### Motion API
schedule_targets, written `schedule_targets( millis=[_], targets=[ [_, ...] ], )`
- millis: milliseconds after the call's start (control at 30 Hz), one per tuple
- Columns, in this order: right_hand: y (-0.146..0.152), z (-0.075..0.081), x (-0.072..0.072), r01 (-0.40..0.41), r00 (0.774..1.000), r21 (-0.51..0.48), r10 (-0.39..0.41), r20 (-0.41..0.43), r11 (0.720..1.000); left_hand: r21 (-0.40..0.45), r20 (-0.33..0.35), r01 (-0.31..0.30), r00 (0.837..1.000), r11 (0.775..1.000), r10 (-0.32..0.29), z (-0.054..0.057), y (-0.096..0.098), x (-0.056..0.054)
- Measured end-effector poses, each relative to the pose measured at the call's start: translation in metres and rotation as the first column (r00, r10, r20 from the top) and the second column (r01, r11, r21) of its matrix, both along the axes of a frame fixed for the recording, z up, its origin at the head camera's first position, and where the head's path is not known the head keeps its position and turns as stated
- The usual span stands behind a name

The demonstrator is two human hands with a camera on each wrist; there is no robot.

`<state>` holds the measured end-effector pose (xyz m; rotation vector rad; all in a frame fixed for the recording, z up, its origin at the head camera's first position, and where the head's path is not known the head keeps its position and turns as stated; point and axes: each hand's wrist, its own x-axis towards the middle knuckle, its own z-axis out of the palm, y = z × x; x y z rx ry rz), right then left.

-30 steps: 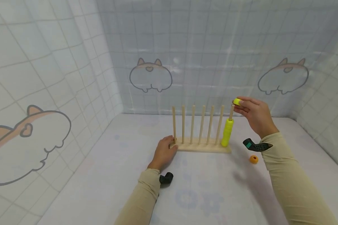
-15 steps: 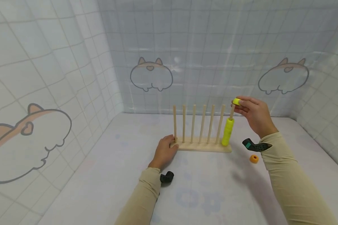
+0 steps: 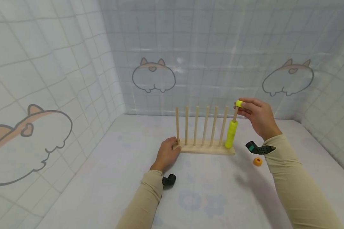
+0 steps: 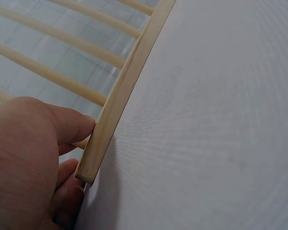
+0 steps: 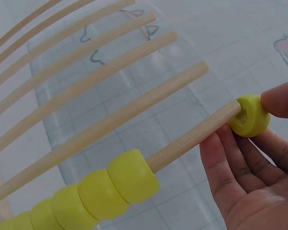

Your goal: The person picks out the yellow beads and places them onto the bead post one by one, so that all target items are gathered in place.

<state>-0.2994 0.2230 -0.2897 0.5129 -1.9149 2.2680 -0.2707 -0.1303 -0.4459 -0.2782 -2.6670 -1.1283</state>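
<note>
A wooden peg rack (image 3: 202,149) stands on the table, a row of upright pegs along its base. My left hand (image 3: 167,154) grips the left end of that base; in the left wrist view the thumb (image 4: 77,125) presses near the base's edge. Several yellow beads (image 3: 231,134) are stacked on the rightmost peg (image 5: 192,139). At that peg's top my right hand (image 3: 259,116) pinches another yellow bead (image 5: 252,116) between thumb and fingers. The bead's hole lies right at the peg's tip, slightly tilted in the right wrist view.
One orange bead (image 3: 257,162) lies on the table (image 3: 206,184) near the right forearm. White tile-patterned sheets with cartoon animals form the back wall (image 3: 212,63) and the sides. The other pegs (image 3: 196,127) carry no beads.
The yellow bead in my right hand has shifted slightly left, from just beside the peg's tip onto it. The left hand keeps its hold on the rack.
</note>
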Motion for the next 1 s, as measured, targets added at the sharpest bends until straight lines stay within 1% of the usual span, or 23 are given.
schedule_targets(
  millis=[200,433,700,1000],
  targets=[
    [-0.0008,-0.0003,-0.0004,0.010,1.000,0.036,-0.010,0.002,0.999,-0.005,-0.004,0.002,1.000,1.000,-0.002,0.0012,0.0011,0.0017],
    [-0.0005,0.0020,0.0007,0.001,1.000,0.035,-0.001,0.001,0.999,0.000,0.004,-0.004,1.000,1.000,0.004,0.0024,0.0013,0.0015],
    [0.0008,0.0021,0.0005,-0.001,1.000,0.050,0.001,-0.006,0.999,-0.005,-0.006,-0.004,1.000,1.000,0.004,0.0001,0.0013,-0.0008],
    [-0.0011,0.0023,0.0011,0.023,1.000,0.072,-0.023,-0.001,0.997,-0.001,-0.016,0.001,1.000,1.000,-0.001,0.0001,0.0004,0.0008]
  ],
)
